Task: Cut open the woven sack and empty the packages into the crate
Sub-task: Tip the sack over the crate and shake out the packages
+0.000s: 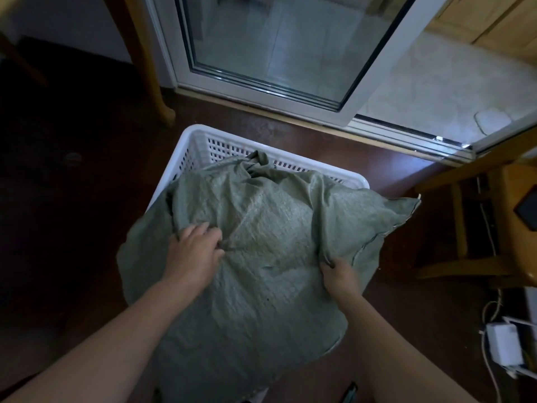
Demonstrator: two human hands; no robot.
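A: Head view: where's the green woven sack [261,257]?
B: Draped over the white slatted crate [197,141], hiding most of it. Left hand [194,251] clutches a fold; right hand [338,274] pinches the stitched edge.
A: Around them?
B: Glass door [273,45] beyond; wooden stool [494,216] and white charger [504,344] right of the right hand.

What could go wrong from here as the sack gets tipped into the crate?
1. The woven sack overhangs the white crate on the near and right sides, so packages might spill onto the floor.
2. The left hand and right hand pinch only loose fabric; the grip may slip.
3. Its bunched far end may block emptying.
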